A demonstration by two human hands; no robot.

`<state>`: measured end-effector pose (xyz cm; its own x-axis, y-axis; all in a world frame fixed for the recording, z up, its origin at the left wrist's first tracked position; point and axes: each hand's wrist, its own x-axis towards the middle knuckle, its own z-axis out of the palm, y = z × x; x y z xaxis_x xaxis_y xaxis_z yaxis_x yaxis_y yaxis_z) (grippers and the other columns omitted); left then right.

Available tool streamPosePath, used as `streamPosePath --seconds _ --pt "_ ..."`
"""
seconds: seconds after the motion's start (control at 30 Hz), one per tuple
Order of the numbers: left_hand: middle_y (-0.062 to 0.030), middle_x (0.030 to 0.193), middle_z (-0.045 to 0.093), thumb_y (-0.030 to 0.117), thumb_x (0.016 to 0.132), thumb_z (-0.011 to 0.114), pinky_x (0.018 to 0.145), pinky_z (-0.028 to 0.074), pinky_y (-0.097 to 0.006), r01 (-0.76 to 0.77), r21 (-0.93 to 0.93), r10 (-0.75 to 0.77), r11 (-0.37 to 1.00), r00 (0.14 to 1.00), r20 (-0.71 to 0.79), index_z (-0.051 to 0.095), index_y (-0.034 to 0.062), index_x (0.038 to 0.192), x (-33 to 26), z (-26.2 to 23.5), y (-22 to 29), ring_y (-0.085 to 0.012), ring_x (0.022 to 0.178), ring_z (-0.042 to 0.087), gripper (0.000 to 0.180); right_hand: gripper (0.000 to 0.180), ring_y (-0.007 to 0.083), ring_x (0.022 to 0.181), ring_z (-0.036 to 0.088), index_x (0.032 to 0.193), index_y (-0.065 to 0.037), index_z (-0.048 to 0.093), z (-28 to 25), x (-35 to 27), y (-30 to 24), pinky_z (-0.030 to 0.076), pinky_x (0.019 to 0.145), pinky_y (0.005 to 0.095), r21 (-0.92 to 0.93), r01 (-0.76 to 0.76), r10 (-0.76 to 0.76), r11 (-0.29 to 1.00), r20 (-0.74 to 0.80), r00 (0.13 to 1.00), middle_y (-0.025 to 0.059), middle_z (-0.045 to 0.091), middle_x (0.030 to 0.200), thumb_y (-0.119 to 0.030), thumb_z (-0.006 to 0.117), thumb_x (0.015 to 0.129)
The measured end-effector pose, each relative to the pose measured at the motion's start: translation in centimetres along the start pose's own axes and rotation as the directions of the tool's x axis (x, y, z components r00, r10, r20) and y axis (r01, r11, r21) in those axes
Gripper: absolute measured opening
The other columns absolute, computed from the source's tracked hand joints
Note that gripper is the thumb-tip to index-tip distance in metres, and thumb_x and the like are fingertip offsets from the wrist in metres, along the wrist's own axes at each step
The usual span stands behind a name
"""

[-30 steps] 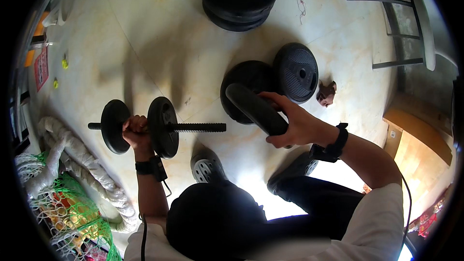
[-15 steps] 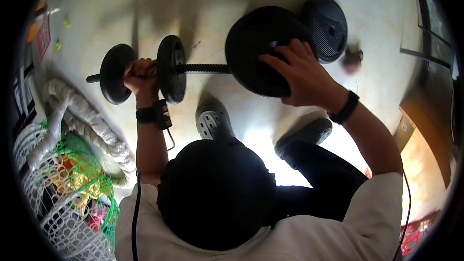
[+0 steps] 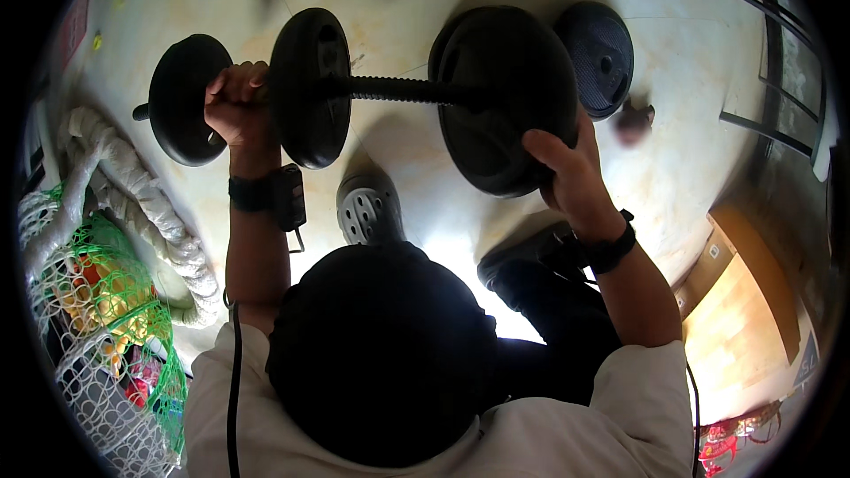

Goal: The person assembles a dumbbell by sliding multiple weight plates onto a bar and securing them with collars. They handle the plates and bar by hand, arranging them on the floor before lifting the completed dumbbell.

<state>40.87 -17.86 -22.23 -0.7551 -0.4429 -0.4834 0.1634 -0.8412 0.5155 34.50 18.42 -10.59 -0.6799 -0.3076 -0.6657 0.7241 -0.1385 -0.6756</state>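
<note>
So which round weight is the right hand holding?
The round black plate at the right end of the black threaded bar; only it touches the right hand.

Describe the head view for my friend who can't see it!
The left hand grips a black threaded dumbbell bar between two round black plates; the right hand holds a larger round black plate at the bar's right end.

Glare on floor (image 3: 443, 235) nr ctr — blk fisheye rim, soft shadows.

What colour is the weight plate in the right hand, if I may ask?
The weight plate is black, seen best in the head view.
</note>
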Motion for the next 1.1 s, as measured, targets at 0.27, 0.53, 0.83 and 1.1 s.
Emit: streamPosePath --seconds 0.27,0.53,0.83,1.1 --pt "0.0028 0.055 0.027 0.013 0.079 0.06 0.066 0.039 -0.03 -0.021 0.075 0.023 0.997 1.0 -0.02 0.029 0.0168 0.056 -0.1 -3.4 1.0 -0.0134 0.057 0.034 0.039 0.084 0.0299 0.09 0.064 0.133 0.003 0.038 4.3 -0.9 -0.1 0.051 0.082 0.0357 -0.511 0.066 -0.083 0.857 -0.012 0.996 0.0211 0.06 0.105 -0.02 0.078 0.063" --pt "0.003 0.054 0.03 0.021 0.083 0.059 0.071 0.042 -0.03 0.006 0.202 0.037 0.979 0.977 -0.21 0.025 0.0196 0.055 -0.8 -0.4 0.3 -0.0135 0.059 0.039 0.044 0.085 0.0368 0.097 0.062 0.134 0.004 0.036 4.5 -1.2 -0.2 0.051 0.087 0.0394 -0.552 0.036 -0.07 0.833 -0.042 0.997 0.0271 0.059 0.109 -0.023 0.074 0.063" --pt "0.0056 0.057 0.039 0.026 0.086 0.048 0.061 0.037 -0.026 -0.179 0.817 0.381 0.548 0.923 -0.053 0.041 0.0185 0.059 -0.5 -3.2 0.3 -0.01 0.057 0.04 0.029 0.08 0.0293 0.089 0.065 0.135 0.004 0.039 5.1 -1.5 1.4 0.051 0.078 0.0343 -0.589 0.12 -0.191 0.8 -0.06 0.98 0.0196 0.063 0.1 -0.023 0.071 0.067" --pt "0.0073 0.059 0.034 0.028 0.088 0.051 0.063 0.04 -0.027 -0.109 0.138 0.098 0.984 0.992 0.085 0.042 0.0199 0.064 -1.9 -2.3 -0.8 -0.0088 0.059 0.039 0.027 0.081 0.0368 0.093 0.061 0.135 0.005 0.041 4.9 -1.6 -1.8 0.049 0.085 0.0406 -0.529 -0.004 -0.028 0.849 -0.052 0.998 0.0266 0.059 0.102 -0.028 0.07 0.067"
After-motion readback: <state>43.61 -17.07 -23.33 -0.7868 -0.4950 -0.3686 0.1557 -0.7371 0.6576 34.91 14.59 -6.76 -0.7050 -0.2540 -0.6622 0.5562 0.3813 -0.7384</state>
